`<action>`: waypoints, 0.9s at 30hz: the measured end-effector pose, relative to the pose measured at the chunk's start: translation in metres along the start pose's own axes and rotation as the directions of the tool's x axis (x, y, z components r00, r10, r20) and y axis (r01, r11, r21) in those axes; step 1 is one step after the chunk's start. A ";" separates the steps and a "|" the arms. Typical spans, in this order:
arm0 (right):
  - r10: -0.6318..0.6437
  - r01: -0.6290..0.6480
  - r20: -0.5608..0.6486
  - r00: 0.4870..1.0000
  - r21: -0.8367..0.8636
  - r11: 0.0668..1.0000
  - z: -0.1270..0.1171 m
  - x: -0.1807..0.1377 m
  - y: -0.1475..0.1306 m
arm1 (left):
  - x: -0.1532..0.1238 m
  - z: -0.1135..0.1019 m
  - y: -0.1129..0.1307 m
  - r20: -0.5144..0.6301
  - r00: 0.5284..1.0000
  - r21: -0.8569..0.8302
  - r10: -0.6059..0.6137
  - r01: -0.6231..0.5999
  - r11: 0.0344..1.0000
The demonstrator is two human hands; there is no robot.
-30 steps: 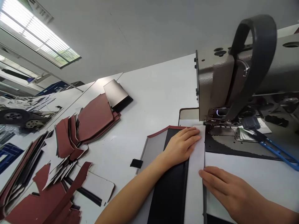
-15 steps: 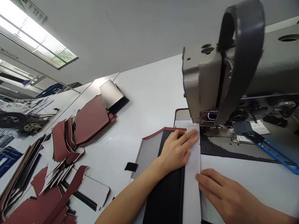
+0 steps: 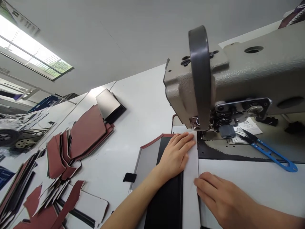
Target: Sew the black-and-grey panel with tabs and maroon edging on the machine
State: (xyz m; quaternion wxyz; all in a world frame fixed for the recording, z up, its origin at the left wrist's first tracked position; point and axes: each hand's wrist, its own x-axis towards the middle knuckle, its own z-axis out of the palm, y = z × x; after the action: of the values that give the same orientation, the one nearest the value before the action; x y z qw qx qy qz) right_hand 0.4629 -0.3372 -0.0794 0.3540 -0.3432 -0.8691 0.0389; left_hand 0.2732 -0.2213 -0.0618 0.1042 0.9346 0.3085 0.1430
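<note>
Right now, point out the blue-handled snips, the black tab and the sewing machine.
blue-handled snips (image 3: 269,155), head view, on the blue handle
black tab (image 3: 130,177), head view, on its middle
sewing machine (image 3: 262,71), head view, on the grey casting of its arm

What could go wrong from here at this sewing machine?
The left hand has its fingertips right by the presser foot, so they might get caught near the needle. The white strip is only pressed flat, with the right hand at its edge, so it could slip off line. The blue-handled thread snips might snag the work.
</note>
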 end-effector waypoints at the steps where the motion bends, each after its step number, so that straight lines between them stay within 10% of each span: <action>1: -0.003 0.003 -0.006 1.000 -0.005 1.000 0.001 0.000 0.000 | 0.001 0.000 0.000 -0.004 1.000 -0.015 -0.002 0.002 1.000; 8: -0.159 0.196 0.167 0.973 -0.240 0.951 -0.003 0.007 -0.010 | 0.004 0.002 0.001 0.002 1.000 -0.027 -0.025 0.025 0.999; 14: -0.426 0.579 0.477 0.769 -0.237 0.780 -0.013 0.029 -0.007 | 0.003 0.002 0.001 0.022 0.999 -0.017 -0.035 0.036 0.999; 22: -0.410 0.562 0.461 0.787 -0.261 0.785 -0.015 0.026 -0.008 | 0.004 0.001 0.002 0.022 0.999 -0.046 -0.030 0.031 0.998; 27: -0.542 0.712 0.554 0.632 -0.138 0.689 -0.016 0.037 -0.001 | 0.004 0.002 0.003 0.006 0.999 -0.046 -0.037 0.037 0.998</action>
State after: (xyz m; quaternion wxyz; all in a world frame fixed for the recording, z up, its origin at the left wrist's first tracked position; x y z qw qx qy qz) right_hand 0.4535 -0.3177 -0.0447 0.0564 -0.0490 -0.9844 -0.1591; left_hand 0.2783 -0.2211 -0.0620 0.1293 0.9265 0.3219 0.1456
